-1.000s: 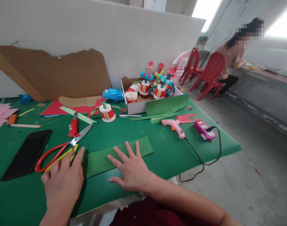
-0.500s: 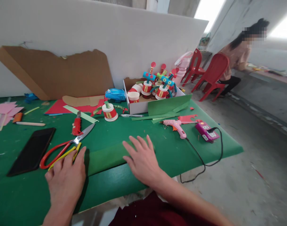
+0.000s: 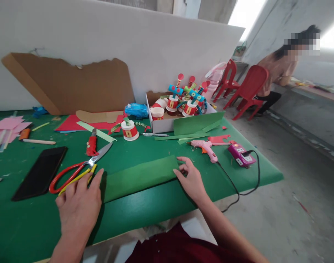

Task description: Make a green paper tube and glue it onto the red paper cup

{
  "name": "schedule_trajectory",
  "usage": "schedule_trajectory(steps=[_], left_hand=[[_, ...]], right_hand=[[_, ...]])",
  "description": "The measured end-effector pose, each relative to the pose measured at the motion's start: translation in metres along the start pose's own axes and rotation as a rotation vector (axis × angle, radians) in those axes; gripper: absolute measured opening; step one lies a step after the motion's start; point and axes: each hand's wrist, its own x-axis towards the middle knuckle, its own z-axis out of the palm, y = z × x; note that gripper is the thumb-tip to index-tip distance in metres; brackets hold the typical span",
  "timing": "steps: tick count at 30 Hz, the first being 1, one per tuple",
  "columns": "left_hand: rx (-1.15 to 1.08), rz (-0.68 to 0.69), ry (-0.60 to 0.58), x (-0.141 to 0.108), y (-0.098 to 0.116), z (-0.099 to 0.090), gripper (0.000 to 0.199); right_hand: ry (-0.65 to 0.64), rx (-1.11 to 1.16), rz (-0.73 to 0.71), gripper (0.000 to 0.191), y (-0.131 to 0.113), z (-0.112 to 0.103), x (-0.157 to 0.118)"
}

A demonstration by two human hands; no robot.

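A long strip of green paper (image 3: pixel 141 179) lies across the green table in front of me. My right hand (image 3: pixel 191 179) is at its right end, thumb and bent fingers closed on the edge. By the strip's left end rests my left hand (image 3: pixel 80 201), palm down with fingers apart. Its fingertips touch a thin yellow piece (image 3: pixel 73 182), partly hidden beneath them. Red-handled scissors (image 3: pixel 71 175) lie just beyond that hand, with a red utility knife (image 3: pixel 91 144) near their blades. A red-and-white paper cup (image 3: pixel 129 129) with folded green paper arms stands farther back.
A pink glue gun (image 3: pixel 207 147) and a purple power strip (image 3: pixel 241 155) with a black cord lie to the right. A white box (image 3: pixel 161 126) holds several cup figures. A black phone (image 3: pixel 39 173) lies left. A person (image 3: pixel 279 69) sits beyond red chairs (image 3: pixel 253 87).
My right hand has slid rightward from the top of the green strip to its right end, and its spread fingers have closed. The left hand has stayed nearly in place.
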Motion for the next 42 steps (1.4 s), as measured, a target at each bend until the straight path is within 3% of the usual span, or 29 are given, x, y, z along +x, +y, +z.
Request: schedule_trajectory(steps=[6,11,22,31,33,36,39,42], left_hand=[[-0.002,0.02,0.017,-0.001,-0.001,0.0,0.044],[0.031,0.041,0.023,-0.001,-0.004,0.005,0.043],[0.01,0.051,0.053,-0.001,-0.005,0.007,0.04],[0.036,0.059,0.081,0.001,-0.001,0.007,0.044],[0.065,0.096,0.077,0.003,0.001,0.005,0.049],[0.07,0.182,0.042,0.008,0.002,0.002,0.058],[0.055,0.233,0.0,0.011,0.003,0.001,0.06],[0.038,0.234,-0.017,0.013,0.003,0.001,0.059]], right_hand=[[-0.029,-0.223,-0.051,0.04,0.008,-0.002,0.0],[0.001,-0.355,-0.051,0.033,0.005,0.0,-0.001],[-0.009,-0.478,-0.085,0.037,0.004,0.003,-0.002],[-0.202,-0.881,-0.237,0.046,-0.009,-0.002,-0.005],[-0.165,-0.941,-0.355,0.057,-0.009,-0.001,-0.002],[-0.212,-0.945,-0.696,0.072,-0.009,0.001,0.007],[-0.513,-0.854,-1.001,0.07,-0.011,0.0,0.023],[-0.783,-0.774,-1.067,0.063,-0.019,-0.007,0.037]])
